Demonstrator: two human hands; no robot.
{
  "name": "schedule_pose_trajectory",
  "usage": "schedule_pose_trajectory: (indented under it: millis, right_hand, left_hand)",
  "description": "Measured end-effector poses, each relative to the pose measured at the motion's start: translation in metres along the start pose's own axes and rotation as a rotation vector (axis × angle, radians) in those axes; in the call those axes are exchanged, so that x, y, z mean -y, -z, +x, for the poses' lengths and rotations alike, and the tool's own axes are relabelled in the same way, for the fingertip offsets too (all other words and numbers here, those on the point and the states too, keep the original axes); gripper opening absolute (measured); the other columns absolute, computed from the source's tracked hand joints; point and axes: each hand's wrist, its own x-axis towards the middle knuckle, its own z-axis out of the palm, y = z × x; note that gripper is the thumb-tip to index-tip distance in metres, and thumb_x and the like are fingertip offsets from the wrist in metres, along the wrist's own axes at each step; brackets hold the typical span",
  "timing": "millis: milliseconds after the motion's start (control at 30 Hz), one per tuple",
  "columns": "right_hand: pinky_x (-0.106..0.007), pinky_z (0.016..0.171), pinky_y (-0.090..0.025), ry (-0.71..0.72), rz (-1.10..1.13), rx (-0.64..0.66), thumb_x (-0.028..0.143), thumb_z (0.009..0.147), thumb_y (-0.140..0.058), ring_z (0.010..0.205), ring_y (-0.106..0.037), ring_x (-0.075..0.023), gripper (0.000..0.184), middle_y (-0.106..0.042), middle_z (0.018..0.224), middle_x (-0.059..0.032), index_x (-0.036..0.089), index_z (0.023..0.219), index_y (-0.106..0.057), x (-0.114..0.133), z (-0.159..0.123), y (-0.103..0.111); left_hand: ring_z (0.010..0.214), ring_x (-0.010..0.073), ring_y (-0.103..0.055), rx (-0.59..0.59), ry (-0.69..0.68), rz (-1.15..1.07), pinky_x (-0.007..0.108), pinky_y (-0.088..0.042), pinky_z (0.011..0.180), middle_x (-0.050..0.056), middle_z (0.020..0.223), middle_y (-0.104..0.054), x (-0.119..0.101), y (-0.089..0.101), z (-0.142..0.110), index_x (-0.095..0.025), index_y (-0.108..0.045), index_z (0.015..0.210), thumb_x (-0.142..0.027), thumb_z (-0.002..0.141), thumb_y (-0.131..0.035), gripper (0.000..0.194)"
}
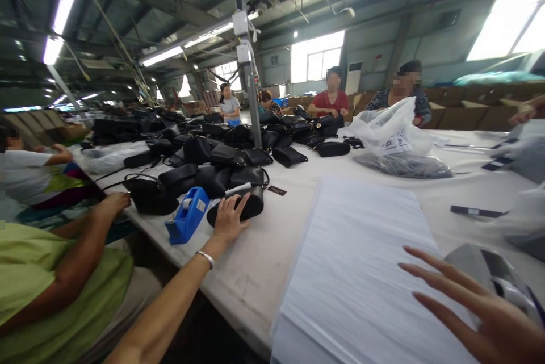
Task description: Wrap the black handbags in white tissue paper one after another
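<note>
My left hand (230, 217) reaches across to the near end of a black handbag (254, 202), its fingers laid over the bag and gripping it. The bag lies on its side, and a dark printed hang tag (277, 191) rests beside it. Left of that hand stands a blue tape dispenser (189, 215). My right hand (481, 307) is open, fingers spread and slightly blurred, above the right edge of a stack of thin white sheets (353, 256). Partly behind it is a grey device (477, 264), its kind unclear.
Many black bags (198, 149) are heaped along the white table (264, 262). A filled clear plastic bag (395, 142) and a dark strip (477, 212) lie to the right. A metal post (252, 91) rises mid-table. A co-worker in green (63, 279) sits close on my left; others sit opposite.
</note>
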Motion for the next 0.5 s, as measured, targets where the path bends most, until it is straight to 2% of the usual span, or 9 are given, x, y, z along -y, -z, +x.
schedule_pose_trajectory:
  millis: [67,133,167,233,300,400,500]
  right_hand:
    - [-0.04,0.083,-0.062,0.09,-0.034,0.149,0.048,0.085,-0.062,0.106,-0.068,-0.0299,0.036,-0.063,0.131,-0.0013,0.043,0.12,-0.067,0.016,0.001,-0.015]
    - [-0.039,0.088,-0.061,0.095,-0.02,0.225,0.043,0.088,-0.061,0.113,-0.065,-0.0289,0.039,-0.06,0.136,-0.0014,0.041,0.127,-0.062,0.029,0.005,-0.026]
    - [-0.039,0.091,-0.059,0.077,0.0,0.24,0.043,0.088,-0.062,0.116,-0.063,-0.0287,0.042,-0.059,0.137,-0.0019,0.04,0.13,-0.06,0.035,0.009,-0.03]
    - [-0.042,0.099,-0.054,0.033,0.05,0.237,0.042,0.089,-0.062,0.122,-0.059,-0.0287,0.048,-0.057,0.139,-0.0033,0.038,0.136,-0.054,0.044,0.019,-0.036]
    - [-0.045,0.106,-0.048,-0.018,0.114,0.191,0.043,0.088,-0.064,0.129,-0.053,-0.0294,0.056,-0.053,0.143,-0.0049,0.035,0.141,-0.049,0.052,0.034,-0.038]
    - [-0.051,0.113,-0.037,-0.099,0.301,0.113,0.044,0.084,-0.069,0.138,-0.041,-0.0305,0.073,-0.041,0.152,-0.0062,0.034,0.149,-0.037,0.067,0.06,-0.038]
    - [-0.052,0.114,-0.034,-0.14,0.698,0.154,0.045,0.079,-0.075,0.141,-0.037,-0.0296,0.094,-0.033,0.157,-0.0082,0.035,0.154,-0.019,0.081,0.08,-0.038]
  left_hand:
    - [0.13,0.0352,-0.047,-0.138,0.146,-0.152,0.052,-0.034,0.111,0.02,0.14,-0.049,0.002,0.023,0.012,-0.018,-0.025,0.153,-0.035,0.074,-0.074,0.094]
    - [0.128,0.0324,-0.05,-0.245,0.314,-0.447,0.048,-0.039,0.108,0.016,0.142,-0.049,0.004,0.054,0.025,-0.022,-0.016,0.155,-0.04,0.073,-0.075,0.102]
    - [0.125,0.0298,-0.054,-0.251,0.383,-0.628,0.046,-0.042,0.107,0.013,0.14,-0.052,0.004,0.071,0.031,-0.026,-0.013,0.155,-0.041,0.074,-0.075,0.103]
    - [0.119,0.0249,-0.059,-0.183,0.462,-0.967,0.042,-0.046,0.103,0.009,0.135,-0.057,0.004,0.104,0.041,-0.031,-0.008,0.155,-0.041,0.079,-0.07,0.099]
    - [0.115,0.0223,-0.062,-0.091,0.466,-1.207,0.04,-0.049,0.1,0.008,0.133,-0.059,0.0,0.133,0.047,-0.033,-0.007,0.155,-0.04,0.084,-0.065,0.092]
    - [0.112,0.0223,-0.064,0.05,0.375,-1.386,0.039,-0.051,0.097,0.007,0.136,-0.059,-0.017,0.164,0.049,-0.035,-0.009,0.155,-0.038,0.086,-0.061,0.087]
    - [0.115,0.0234,-0.062,0.22,0.231,-1.504,0.036,-0.052,0.097,0.005,0.139,-0.057,-0.047,0.183,0.048,-0.036,-0.011,0.155,-0.039,0.082,-0.065,0.09]
